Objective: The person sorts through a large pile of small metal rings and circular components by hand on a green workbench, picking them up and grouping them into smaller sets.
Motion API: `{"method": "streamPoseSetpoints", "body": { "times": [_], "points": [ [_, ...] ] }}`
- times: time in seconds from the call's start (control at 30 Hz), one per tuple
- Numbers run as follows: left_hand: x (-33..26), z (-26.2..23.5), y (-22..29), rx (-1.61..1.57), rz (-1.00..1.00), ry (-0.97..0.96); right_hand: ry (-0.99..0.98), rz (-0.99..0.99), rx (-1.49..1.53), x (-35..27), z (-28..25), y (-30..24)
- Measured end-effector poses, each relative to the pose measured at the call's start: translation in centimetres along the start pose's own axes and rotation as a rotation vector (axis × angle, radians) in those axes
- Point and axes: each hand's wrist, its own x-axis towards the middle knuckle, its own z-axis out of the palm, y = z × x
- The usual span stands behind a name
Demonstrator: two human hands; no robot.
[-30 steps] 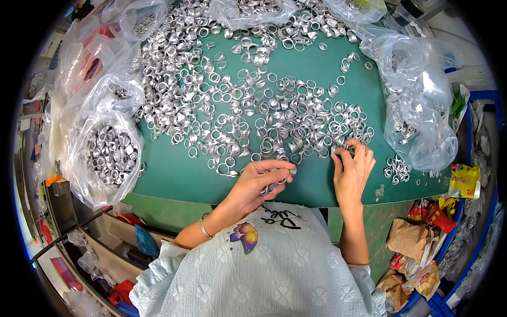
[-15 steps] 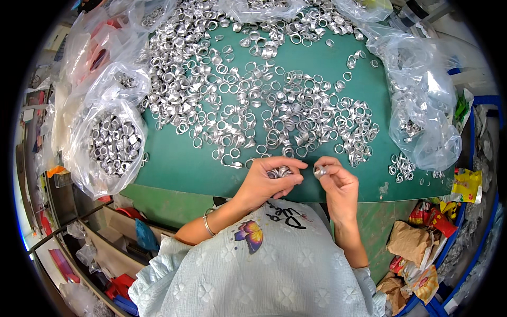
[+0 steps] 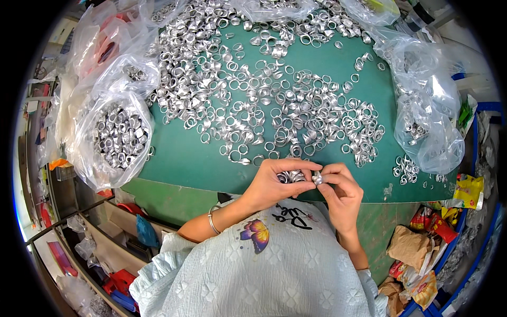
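Several silver rings point(image 3: 291, 176) are cupped in my left hand point(image 3: 268, 182), its thumb and forefinger stretched toward the right. One more silver ring point(image 3: 317, 178) is pinched by my right hand point(image 3: 342, 191), between thumb and fingers. It sits right at the tips of my left thumb and forefinger, so the two hands meet around it. Both hands are over the near edge of the green table point(image 3: 211, 171). Just beyond them spreads a wide pile of loose silver rings point(image 3: 296, 113). Fingers hide part of the cupped rings.
A clear plastic bag point(image 3: 119, 140) full of rings stands open on the left. Another clear bag point(image 3: 430, 121) lies on the right, beside a small cluster of rings point(image 3: 405, 170). Drawers point(image 3: 113, 232) are below left; a brown paper bag point(image 3: 409, 244) and snack packets sit below right.
My right hand's ring has come up against my left fingertips, closing the gap between the hands. My left hand has moved slightly right. The view has shifted a little.
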Motion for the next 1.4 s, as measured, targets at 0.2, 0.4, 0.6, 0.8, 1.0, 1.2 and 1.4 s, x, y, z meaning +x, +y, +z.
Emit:
{"method": "streamPoseSetpoints", "body": {
  "times": [0.2,0.4,0.6,0.8,1.0,1.2,1.4],
  "points": [
    [0.0,-0.6,-0.5,0.011,-0.177,0.108,0.229,-0.284,-0.702,1.1,-0.8,1.8],
    [-0.7,-1.7,-1.8,0.077,-0.33,0.083,0.281,-0.29,-0.948,1.4,-2.4,3.5],
    [-0.4,-1.9,-2.1,0.073,-0.353,0.026,0.484,-0.222,-0.988,2.6,-3.7,3.3],
    [-0.1,-1.5,-1.8,0.084,-0.392,-0.019,0.43,-0.33,-1.104,2.5,-4.2,3.9],
    [0.3,-1.0,-1.3,0.086,-0.437,-0.01,0.327,-0.336,-0.984,2.4,-3.3,3.9],
    [0.5,-1.1,-2.0,-0.011,-0.426,0.013,0.399,-0.118,-1.02,2.3,-4.9,5.1],
    [1.0,-0.6,-1.8,0.036,-0.41,0.007,0.129,-0.163,-0.945,2.0,-1.5,5.3]
  ]
}}
